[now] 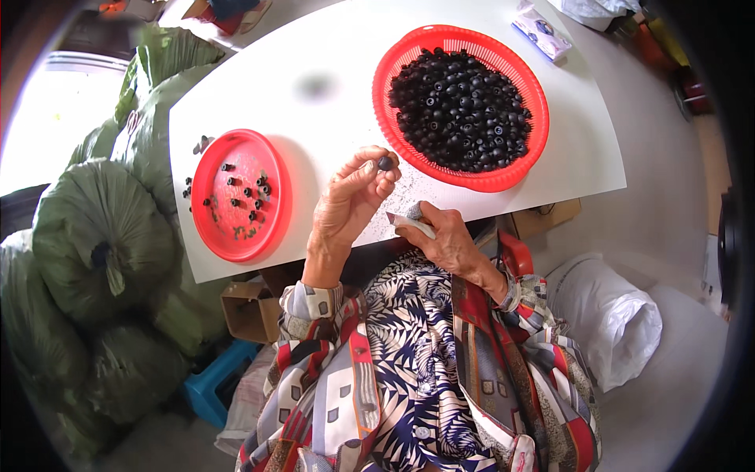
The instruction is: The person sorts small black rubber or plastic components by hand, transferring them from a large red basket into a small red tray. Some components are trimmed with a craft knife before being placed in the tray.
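1. At the middle of the frame, the left hand point(346, 195) is raised above the table's near edge, its thumb and fingers pinching a small black piece point(385, 163) with a rounded side toward the camera.
2. Just right of and below it, the right hand point(450, 242) is closed around a pale, flat tool point(417, 226), which ends in a point on its left; its exact kind cannot be told. The tool and the small black piece are apart.
3. In the upper right of centre, a red basket point(487, 186) with slotted walls holds a large heap of black pieces point(464, 110), many with a round opening.
4. At left of centre, a shallow round red tray point(281, 193) holds a few scattered dark pieces point(235, 203) and some debris; other bits lie on the table just left of its rim.
5. Across the centre, the white table point(314, 47) bears both containers, with dark crumbs point(405, 190) sprinkled near the hands.
6. At far left, green sacks point(102, 228) are piled beside the table; a blue stool point(206, 391) stands at lower left.
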`<state>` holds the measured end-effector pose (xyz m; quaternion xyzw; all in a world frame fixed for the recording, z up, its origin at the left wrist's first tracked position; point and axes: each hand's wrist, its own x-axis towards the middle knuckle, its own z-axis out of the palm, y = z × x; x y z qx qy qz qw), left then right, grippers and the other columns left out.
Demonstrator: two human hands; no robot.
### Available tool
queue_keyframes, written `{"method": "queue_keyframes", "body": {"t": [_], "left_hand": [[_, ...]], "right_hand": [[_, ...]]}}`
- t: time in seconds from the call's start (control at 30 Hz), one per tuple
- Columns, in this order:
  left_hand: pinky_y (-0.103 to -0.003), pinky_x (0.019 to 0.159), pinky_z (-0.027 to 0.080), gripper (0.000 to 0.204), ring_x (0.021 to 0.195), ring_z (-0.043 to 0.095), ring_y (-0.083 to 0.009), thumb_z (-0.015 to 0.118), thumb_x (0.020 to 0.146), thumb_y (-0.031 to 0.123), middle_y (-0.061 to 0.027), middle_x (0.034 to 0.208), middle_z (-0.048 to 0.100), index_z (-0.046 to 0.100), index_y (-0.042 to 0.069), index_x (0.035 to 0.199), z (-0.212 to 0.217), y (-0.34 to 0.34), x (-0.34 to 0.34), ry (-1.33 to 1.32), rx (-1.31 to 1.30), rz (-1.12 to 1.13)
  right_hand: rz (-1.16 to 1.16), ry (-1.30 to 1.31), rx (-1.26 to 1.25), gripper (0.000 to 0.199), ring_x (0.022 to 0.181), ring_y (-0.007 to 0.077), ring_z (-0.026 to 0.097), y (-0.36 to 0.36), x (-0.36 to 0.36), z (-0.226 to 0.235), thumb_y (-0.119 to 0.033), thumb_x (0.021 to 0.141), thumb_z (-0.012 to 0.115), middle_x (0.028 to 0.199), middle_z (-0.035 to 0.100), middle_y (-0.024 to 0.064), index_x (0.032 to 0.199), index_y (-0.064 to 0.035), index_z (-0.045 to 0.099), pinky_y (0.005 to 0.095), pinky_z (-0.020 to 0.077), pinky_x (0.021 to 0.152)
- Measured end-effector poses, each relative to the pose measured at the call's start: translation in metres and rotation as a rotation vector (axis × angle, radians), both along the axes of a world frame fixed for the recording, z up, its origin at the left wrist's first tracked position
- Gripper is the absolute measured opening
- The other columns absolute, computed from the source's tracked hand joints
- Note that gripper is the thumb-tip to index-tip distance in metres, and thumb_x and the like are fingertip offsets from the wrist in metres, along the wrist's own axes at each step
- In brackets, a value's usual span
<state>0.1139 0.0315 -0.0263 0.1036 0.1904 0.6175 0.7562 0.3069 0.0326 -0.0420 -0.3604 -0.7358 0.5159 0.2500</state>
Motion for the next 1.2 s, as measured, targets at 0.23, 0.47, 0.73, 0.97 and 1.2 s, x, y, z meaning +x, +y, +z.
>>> {"method": "queue_keyframes", "body": {"t": [0.23, 0.47, 0.73, 0.97, 1.2], "left_hand": [[-0.026, 0.084, 0.052, 0.026, 0.095, 0.053, -0.0211, 0.057, 0.084, -0.007, -0.0173, 0.107, 0.050, 0.053, -0.006, 0.109, -0.005, -0.012, 0.008, -0.113, -0.084, 0.062], [-0.026, 0.081, 0.052, 0.021, 0.094, 0.059, -0.0233, 0.062, 0.086, 0.001, -0.0170, 0.106, 0.058, 0.058, -0.005, 0.105, -0.019, -0.018, 0.010, -0.093, -0.038, 0.037], [-0.027, 0.080, 0.052, 0.021, 0.090, 0.062, -0.0198, 0.063, 0.088, 0.007, -0.0124, 0.102, 0.061, 0.059, -0.001, 0.107, 0.000, -0.027, 0.016, 0.239, 0.016, 0.054], [-0.028, 0.078, 0.053, 0.018, 0.087, 0.063, -0.0212, 0.059, 0.089, 0.004, -0.0141, 0.102, 0.060, 0.058, -0.002, 0.106, 0.007, -0.031, 0.023, 0.402, 0.004, 0.077], [-0.026, 0.076, 0.051, 0.018, 0.083, 0.062, -0.0149, 0.051, 0.094, 0.008, -0.0102, 0.091, 0.062, 0.057, -0.002, 0.108, 0.018, -0.035, 0.023, 0.532, -0.004, 0.046]], "right_hand": [[0.137, 0.000, 0.394, 0.032, 0.066, 0.0257, 0.061, -0.003, 0.004, -0.015, -0.008, 0.078, 0.066, 0.082, 0.052, 0.0099, 0.111, -0.0104, 0.065, 0.0364, 0.0492, 0.054], [0.147, -0.084, 0.392, 0.033, 0.066, 0.0240, 0.061, -0.003, 0.004, -0.013, -0.007, 0.077, 0.065, 0.083, 0.051, 0.0090, 0.110, -0.0102, 0.065, 0.0347, 0.0502, 0.054], [-0.027, -0.022, -0.143, 0.022, 0.065, 0.0345, 0.063, -0.004, -0.004, -0.001, -0.018, 0.084, 0.067, 0.074, 0.059, 0.0177, 0.092, -0.0009, 0.056, 0.0401, 0.0468, 0.054], [-0.051, -0.001, -0.113, 0.029, 0.064, 0.0386, 0.062, -0.004, -0.004, -0.013, -0.023, 0.084, 0.068, 0.070, 0.059, 0.0215, 0.086, 0.0001, 0.050, 0.0414, 0.0448, 0.054], [-0.014, -0.023, 0.065, 0.028, 0.057, 0.0342, 0.060, -0.003, -0.004, -0.014, -0.021, 0.084, 0.068, 0.064, 0.056, 0.0188, 0.084, 0.0012, 0.051, 0.0386, 0.0421, 0.050]]}}
